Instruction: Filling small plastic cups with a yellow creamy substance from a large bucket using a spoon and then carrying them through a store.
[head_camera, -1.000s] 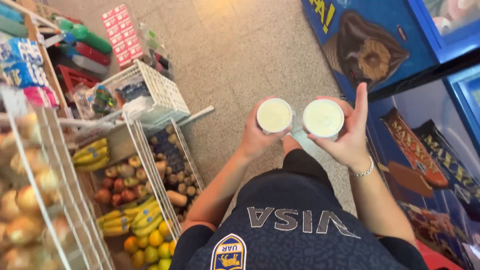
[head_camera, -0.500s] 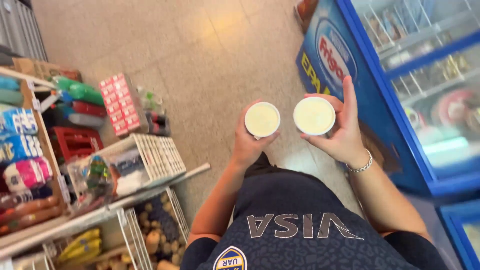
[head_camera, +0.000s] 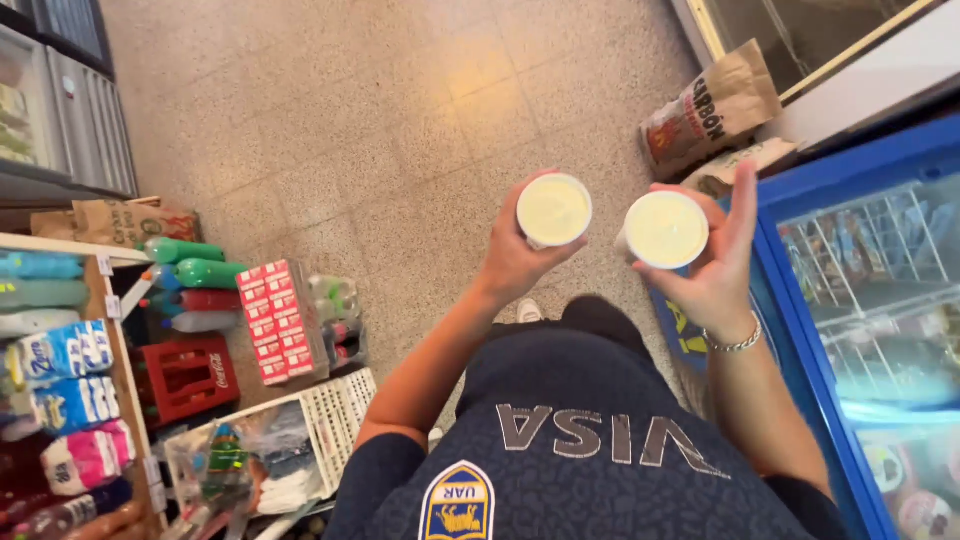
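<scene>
Both tubs (head_camera: 553, 209) sit slightly further apart than before, left hand (head_camera: 515, 260) lower.

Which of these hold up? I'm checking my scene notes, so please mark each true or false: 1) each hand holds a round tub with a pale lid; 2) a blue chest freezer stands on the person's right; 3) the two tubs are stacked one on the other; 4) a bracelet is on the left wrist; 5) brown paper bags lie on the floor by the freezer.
1) True: the left hand holds one round tub and the right hand holds the other tub.
2) True: the blue chest freezer is on the right.
3) False: the tubs are side by side, apart.
4) False: the bracelet is on the right wrist.
5) True: brown paper bags lie there on the floor.
</scene>
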